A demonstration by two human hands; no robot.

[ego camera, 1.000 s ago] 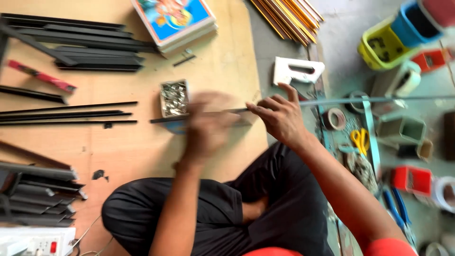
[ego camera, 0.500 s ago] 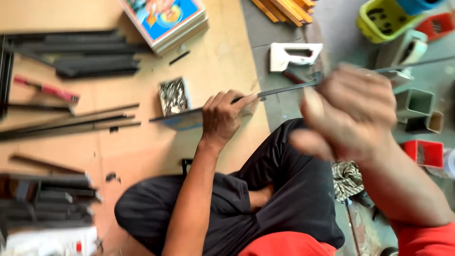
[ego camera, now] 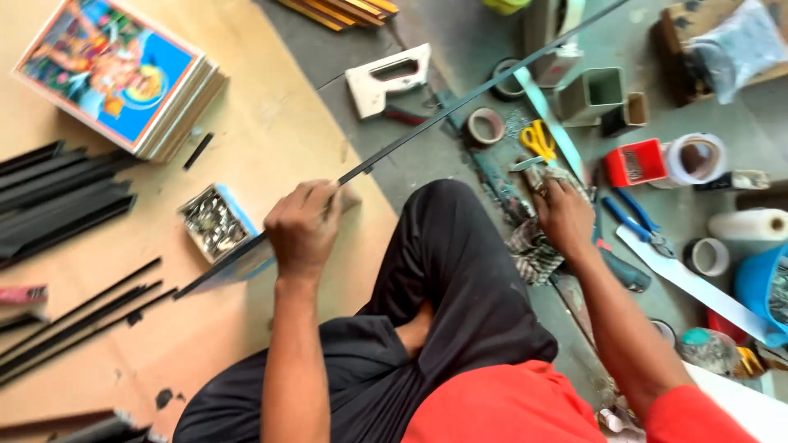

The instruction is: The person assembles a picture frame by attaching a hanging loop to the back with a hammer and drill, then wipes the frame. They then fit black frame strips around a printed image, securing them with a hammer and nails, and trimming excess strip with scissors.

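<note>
Seated worker, glass sheet edge-on.
Left hand (ego camera: 302, 226) fingers curled tight around the glass sheet (ego camera: 427, 131), just right of the staple box (ego camera: 212, 221). Right hand (ego camera: 562, 215), well right of the box, fingers pressed into a checked cloth (ego camera: 533, 250).

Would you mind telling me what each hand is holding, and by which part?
The left hand grips a long thin sheet edge-on, near its lower end. The right hand rests on a checked cloth.

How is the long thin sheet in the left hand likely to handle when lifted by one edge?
The sheet looks stiff, holding a straight line from the left hand far past the stapler. Seen edge-on it is very thin, so probably fragile. Gripped off-centre, it may tip.
</note>
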